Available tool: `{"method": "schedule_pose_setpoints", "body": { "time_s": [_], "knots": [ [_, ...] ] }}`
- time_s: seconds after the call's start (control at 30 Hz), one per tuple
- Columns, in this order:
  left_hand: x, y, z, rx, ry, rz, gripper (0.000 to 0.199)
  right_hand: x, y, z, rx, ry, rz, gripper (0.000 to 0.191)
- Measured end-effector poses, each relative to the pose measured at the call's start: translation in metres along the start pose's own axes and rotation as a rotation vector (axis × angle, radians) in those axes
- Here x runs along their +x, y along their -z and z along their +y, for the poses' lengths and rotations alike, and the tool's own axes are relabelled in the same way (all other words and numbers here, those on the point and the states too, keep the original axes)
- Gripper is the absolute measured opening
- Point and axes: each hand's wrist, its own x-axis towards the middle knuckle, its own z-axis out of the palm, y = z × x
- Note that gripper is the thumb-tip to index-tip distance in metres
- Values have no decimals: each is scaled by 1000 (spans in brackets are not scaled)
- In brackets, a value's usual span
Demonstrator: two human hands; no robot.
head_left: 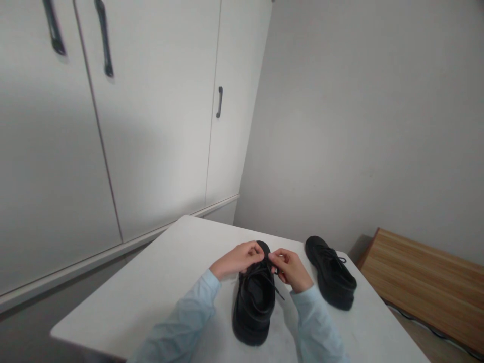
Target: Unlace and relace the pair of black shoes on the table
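Note:
A black lace-up shoe [254,302] stands on the white table [159,282], its toe pointing away from me. Over its laces, my left hand [244,258] reaches in from the left with thumb and fingers pinched on the black shoelace. From the right, my right hand [289,267] pinches the lace near the toe as well. One loose lace end [279,294] hangs over the shoe's right side. The second black shoe [333,275] sits to the right near the table's edge, its laces tied in a bow; neither hand touches it.
White cabinet doors [159,126] with dark handles rise behind the table on the left. A grey wall [359,116] stands behind. Right of the table is a wood-grain board or furniture top [427,282], with a dark cable [427,327] along its lower edge.

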Motion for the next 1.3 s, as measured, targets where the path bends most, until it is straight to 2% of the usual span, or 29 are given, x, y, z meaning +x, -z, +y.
{"method": "schedule_pose_setpoints", "body": {
  "time_s": [0.1, 0.2, 0.47, 0.67, 0.83, 0.93, 1.1, 1.3],
  "knots": [
    [3, -5, -2, 149, -77, 84, 34, 3, -4, 2, -88, 26, 43, 41],
    [5, -5, -5, 222, -116, 129, 32, 3, -5, 2, -196, 63, 79, 40],
    [5, 4, -8, 243, -142, 127, 20, -3, 0, -4, -207, 62, -49, 45],
    [5, 6, -7, 295, -156, 185, 14, 0, 4, -2, -246, 117, -25, 43],
    [3, 9, -3, 556, -258, 165, 13, 3, 10, 4, -375, 236, 44, 36],
    [2, 11, -2, 682, -263, 184, 18, 3, 14, 5, -467, 272, 61, 33],
    [0, 13, -5, 695, -219, 159, 18, 2, 19, 7, -540, 241, 34, 27],
    [1, 23, -19, 627, -195, 88, 16, 2, 25, 9, -599, 228, 32, 25]
  ]
}}
